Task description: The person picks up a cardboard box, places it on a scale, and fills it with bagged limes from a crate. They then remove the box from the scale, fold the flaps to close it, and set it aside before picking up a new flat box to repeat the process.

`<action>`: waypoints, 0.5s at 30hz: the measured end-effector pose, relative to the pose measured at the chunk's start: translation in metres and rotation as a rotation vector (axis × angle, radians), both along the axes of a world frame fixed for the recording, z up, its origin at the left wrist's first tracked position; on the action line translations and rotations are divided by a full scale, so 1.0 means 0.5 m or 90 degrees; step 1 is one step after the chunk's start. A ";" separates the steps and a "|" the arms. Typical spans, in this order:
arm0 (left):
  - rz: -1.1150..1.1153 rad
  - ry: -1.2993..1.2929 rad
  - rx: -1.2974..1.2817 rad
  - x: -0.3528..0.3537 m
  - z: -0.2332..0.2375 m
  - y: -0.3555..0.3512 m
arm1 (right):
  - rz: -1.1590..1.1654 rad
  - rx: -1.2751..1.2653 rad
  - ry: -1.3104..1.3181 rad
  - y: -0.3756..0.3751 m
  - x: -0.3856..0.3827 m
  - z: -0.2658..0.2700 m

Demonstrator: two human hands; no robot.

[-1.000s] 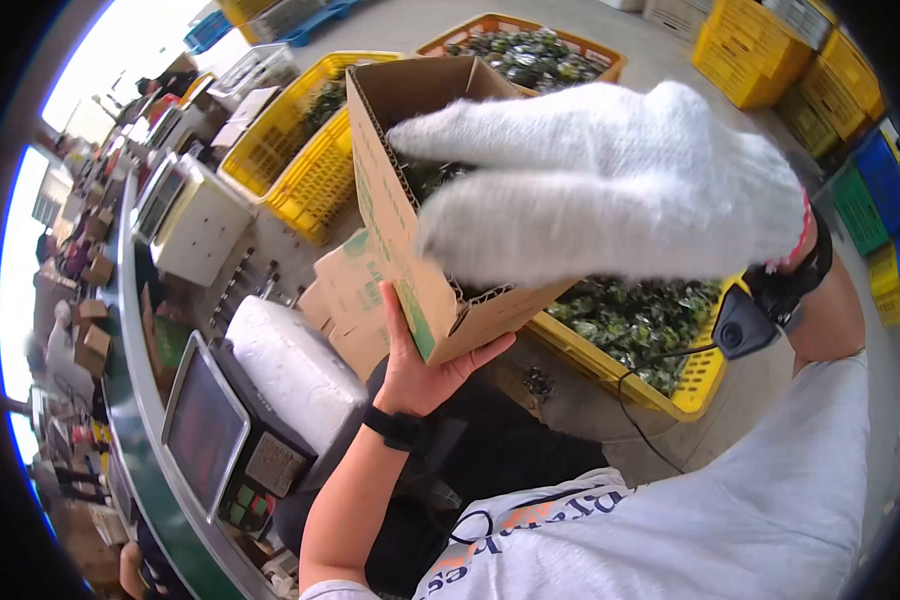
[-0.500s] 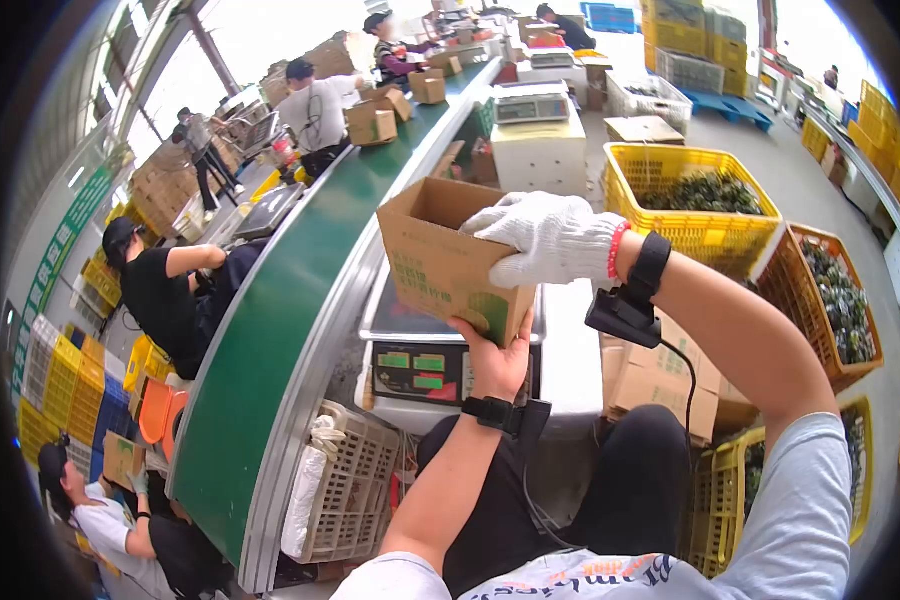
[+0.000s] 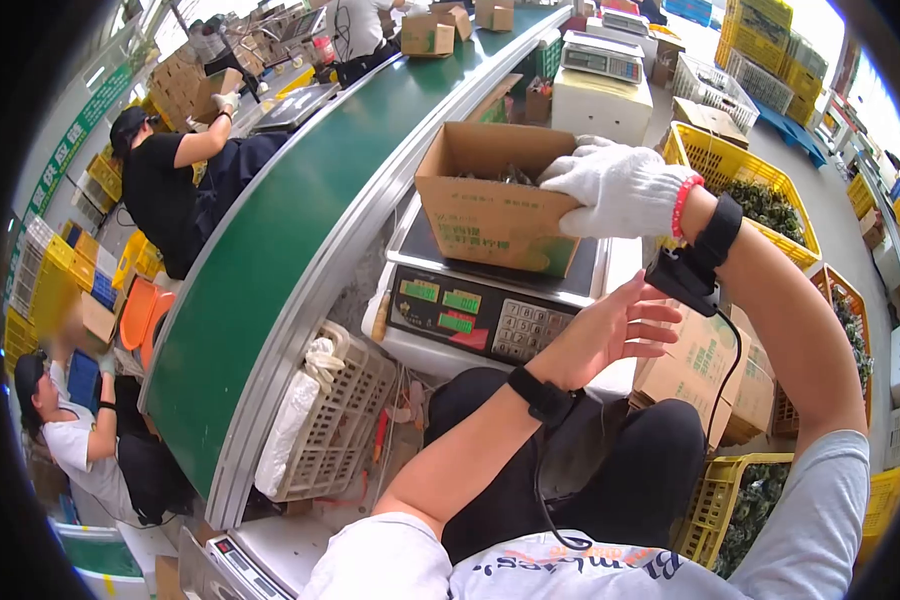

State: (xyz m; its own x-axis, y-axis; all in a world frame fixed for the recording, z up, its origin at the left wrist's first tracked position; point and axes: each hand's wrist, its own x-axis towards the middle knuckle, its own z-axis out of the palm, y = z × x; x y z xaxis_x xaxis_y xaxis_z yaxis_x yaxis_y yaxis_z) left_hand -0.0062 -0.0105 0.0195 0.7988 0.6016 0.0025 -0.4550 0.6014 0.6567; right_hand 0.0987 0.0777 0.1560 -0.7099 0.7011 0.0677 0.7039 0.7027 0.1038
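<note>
An open cardboard box (image 3: 500,215) with green print rests upright on the platform of a digital scale (image 3: 482,318). Something dark shows inside it, too little to name. My right hand (image 3: 620,188), in a white knit glove, grips the box's right rim, its fingers reaching over the edge. My left hand (image 3: 620,330) is bare and apart from the box, with its fingers spread in front of the scale's right side. Green digits glow on the scale's display.
A green conveyor belt (image 3: 270,240) runs along my left, with cardboard boxes (image 3: 428,36) farther up. Yellow crates (image 3: 735,490) of dark-shelled goods stand to my right, near flattened cartons (image 3: 695,360). A white basket (image 3: 335,420) sits below the belt. Co-workers (image 3: 160,180) sit across it.
The box has come down from a tilted hold onto the scale. My left hand has let go of its underside and moved right. The view has shifted.
</note>
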 end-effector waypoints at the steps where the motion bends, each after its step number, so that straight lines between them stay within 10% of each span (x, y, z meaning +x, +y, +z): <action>1: 0.002 0.031 0.033 0.003 0.011 -0.003 | -0.019 -0.021 0.019 -0.005 0.000 0.009; 15: 0.130 0.161 0.064 -0.001 -0.042 -0.002 | -0.006 -0.068 0.283 0.055 0.012 0.058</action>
